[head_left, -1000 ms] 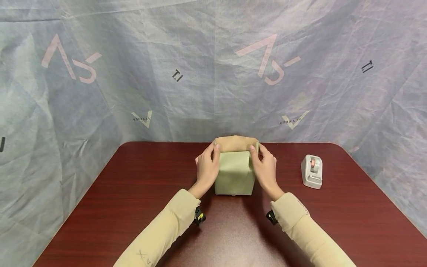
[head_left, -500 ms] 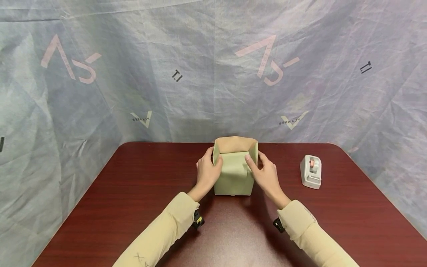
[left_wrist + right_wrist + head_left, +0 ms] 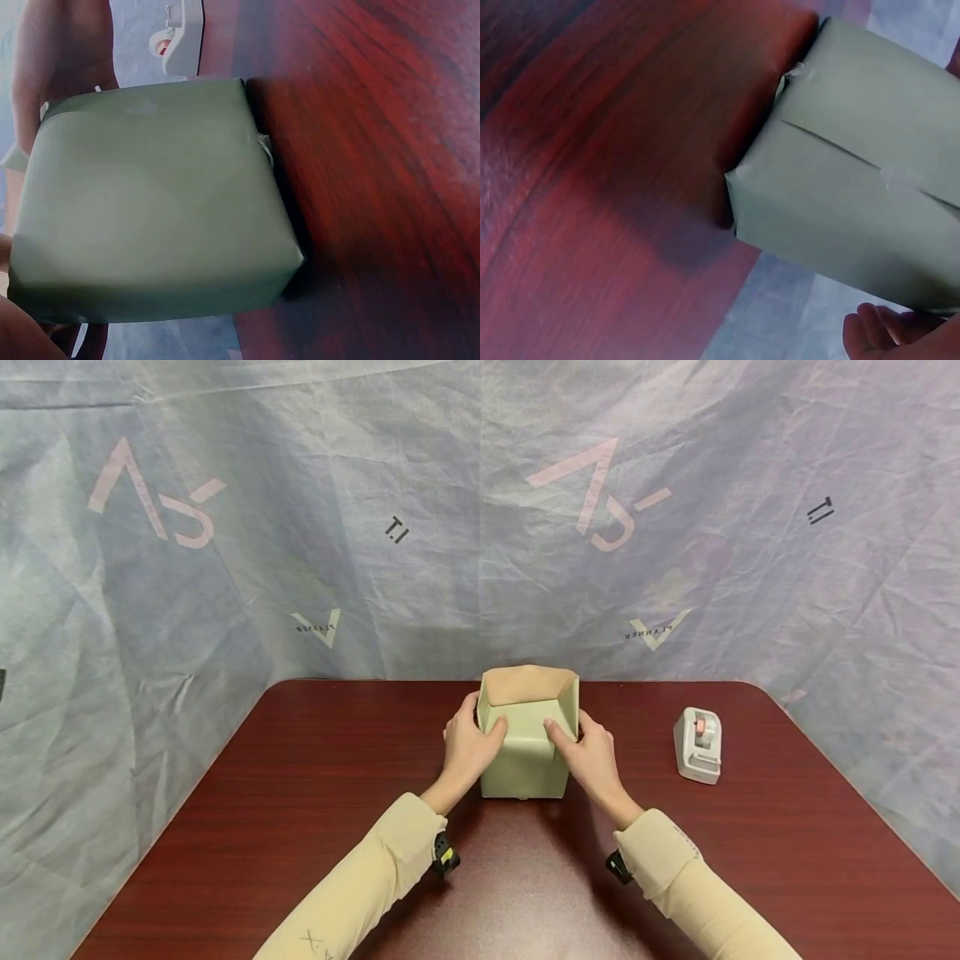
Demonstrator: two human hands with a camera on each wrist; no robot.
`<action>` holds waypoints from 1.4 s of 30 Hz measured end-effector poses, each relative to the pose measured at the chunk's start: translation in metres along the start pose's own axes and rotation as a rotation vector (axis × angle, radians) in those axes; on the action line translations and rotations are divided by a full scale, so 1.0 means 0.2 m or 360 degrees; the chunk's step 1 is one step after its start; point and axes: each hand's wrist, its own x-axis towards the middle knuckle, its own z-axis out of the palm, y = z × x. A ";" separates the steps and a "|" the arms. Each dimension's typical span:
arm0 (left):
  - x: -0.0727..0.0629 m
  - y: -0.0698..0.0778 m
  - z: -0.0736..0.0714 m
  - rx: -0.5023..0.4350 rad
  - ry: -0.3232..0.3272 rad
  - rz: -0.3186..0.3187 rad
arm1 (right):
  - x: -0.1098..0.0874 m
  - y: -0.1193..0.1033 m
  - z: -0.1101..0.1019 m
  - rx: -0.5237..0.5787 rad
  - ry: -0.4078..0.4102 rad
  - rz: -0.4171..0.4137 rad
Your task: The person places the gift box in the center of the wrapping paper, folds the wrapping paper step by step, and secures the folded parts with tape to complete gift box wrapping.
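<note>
A box wrapped in pale green paper (image 3: pixel 523 770) stands upright on the table. Its upper end is unfolded, and the tan inside of the paper (image 3: pixel 529 685) shows. My left hand (image 3: pixel 467 747) grips the left side, thumb on the front panel and fingers around the side. On the opposite side my right hand (image 3: pixel 595 762) holds it the same way, its thumb also on the front. The front panel bends inward at a crease just below the thumbs. In the right wrist view a strip of clear tape (image 3: pixel 900 178) crosses the paper's seam.
A white tape dispenser (image 3: pixel 699 746) stands on the dark red wooden table (image 3: pixel 300 827), right of the box. Behind the table's far edge hangs a grey printed cloth (image 3: pixel 465 593). Black straps with camera mounts (image 3: pixel 446 854) sit at both wrists.
Both thumbs have slid from the paper's upper side edges down and inward onto the front panel. That panel now leans inward with a crease, while the side edges stand up.
</note>
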 end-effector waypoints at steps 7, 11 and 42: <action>-0.01 0.00 0.00 -0.0048 -0.0005 0.0028 | -0.01 0.00 0.01 -0.0050 -0.0071 -0.0063; -0.01 0.00 0.01 -0.0051 -0.0022 0.0026 | 0.00 0.00 0.00 -0.0043 -0.0176 -0.0095; 0.00 -0.02 0.01 -0.0008 -0.0070 0.0098 | 0.05 -0.03 -0.07 0.0203 -0.0516 -0.0031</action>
